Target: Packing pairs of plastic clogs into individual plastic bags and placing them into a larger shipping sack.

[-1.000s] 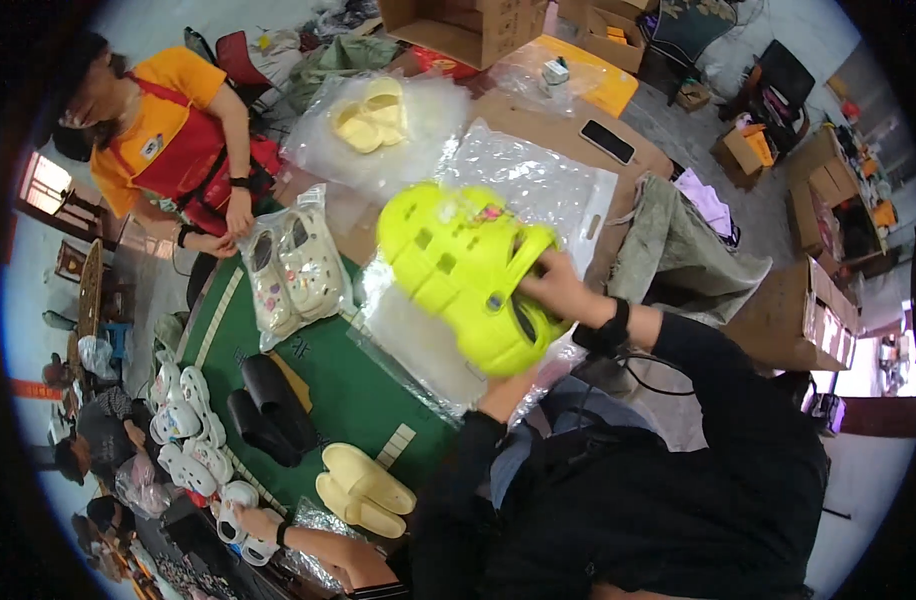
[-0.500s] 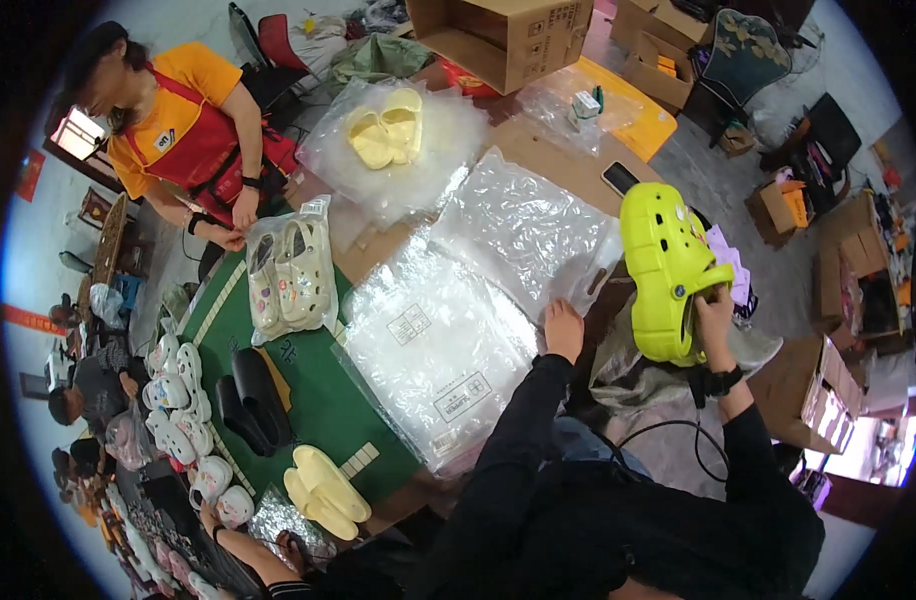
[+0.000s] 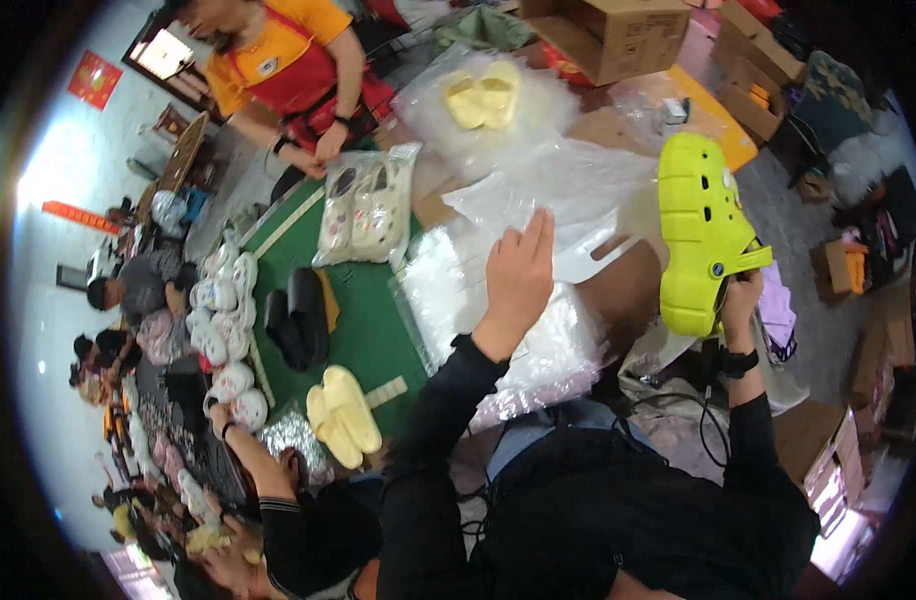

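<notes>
My right hand (image 3: 742, 300) grips a pair of lime-green clogs (image 3: 694, 215) by the heel end, held upright at the table's right edge. The clogs hide part of its fingers. Over the stack of clear plastic bags (image 3: 438, 290) is my left hand (image 3: 519, 277), its fingers stretched out and nothing visible in them. Just beyond those fingertips lies a loose clear bag (image 3: 578, 195) with a cut-out handle hole; I cannot tell whether they touch it. Left of the stack, a bagged pair of beige clogs (image 3: 366, 207) rests on the green mat (image 3: 368, 325).
Black slides (image 3: 300, 318) and pale yellow slides (image 3: 344, 415) lie on the mat. Another yellow pair (image 3: 481, 95) rests on bags at the back. A co-worker in a red apron (image 3: 298, 75) stands far left. Several white clogs (image 3: 218, 310) line the left side. A cardboard box (image 3: 618, 40) stands behind.
My left hand has lifted off the bag's edge and shifted left, its fingers now stretched out. The loose bag has shifted and creased. The lime-green clogs stay in my right hand. The view has turned.
</notes>
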Action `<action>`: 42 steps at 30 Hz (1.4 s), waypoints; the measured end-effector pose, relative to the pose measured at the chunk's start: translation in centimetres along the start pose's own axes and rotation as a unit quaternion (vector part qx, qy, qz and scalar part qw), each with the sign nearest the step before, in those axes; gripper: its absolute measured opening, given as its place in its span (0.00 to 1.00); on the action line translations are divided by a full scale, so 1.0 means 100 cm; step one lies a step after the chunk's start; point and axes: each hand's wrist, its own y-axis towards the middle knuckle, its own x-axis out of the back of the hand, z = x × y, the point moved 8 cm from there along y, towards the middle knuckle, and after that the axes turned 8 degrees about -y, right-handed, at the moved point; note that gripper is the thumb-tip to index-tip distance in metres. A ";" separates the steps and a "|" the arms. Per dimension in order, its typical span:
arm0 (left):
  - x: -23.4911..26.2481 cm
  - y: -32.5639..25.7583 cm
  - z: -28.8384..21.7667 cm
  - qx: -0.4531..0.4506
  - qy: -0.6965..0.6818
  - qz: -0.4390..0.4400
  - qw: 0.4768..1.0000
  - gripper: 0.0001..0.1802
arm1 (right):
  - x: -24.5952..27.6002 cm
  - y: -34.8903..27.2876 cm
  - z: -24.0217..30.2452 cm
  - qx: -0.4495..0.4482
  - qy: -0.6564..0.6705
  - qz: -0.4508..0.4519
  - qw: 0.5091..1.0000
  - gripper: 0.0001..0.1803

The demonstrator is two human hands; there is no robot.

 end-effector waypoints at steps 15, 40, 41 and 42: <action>-0.012 -0.240 0.073 0.095 0.036 0.165 0.981 0.29 | -0.134 -0.089 0.037 0.060 -0.079 0.351 0.931 0.19; 0.013 -0.244 0.107 0.114 -0.170 0.168 0.964 0.31 | -0.191 -0.232 0.048 0.228 -0.114 0.582 0.772 0.17; 0.011 -0.245 0.103 0.118 -0.189 0.178 0.958 0.31 | -0.187 -0.225 0.051 0.213 -0.115 0.526 0.815 0.15; 0.009 -0.245 0.100 0.117 -0.190 0.179 0.958 0.31 | -0.182 -0.219 0.054 0.196 -0.115 0.468 0.854 0.13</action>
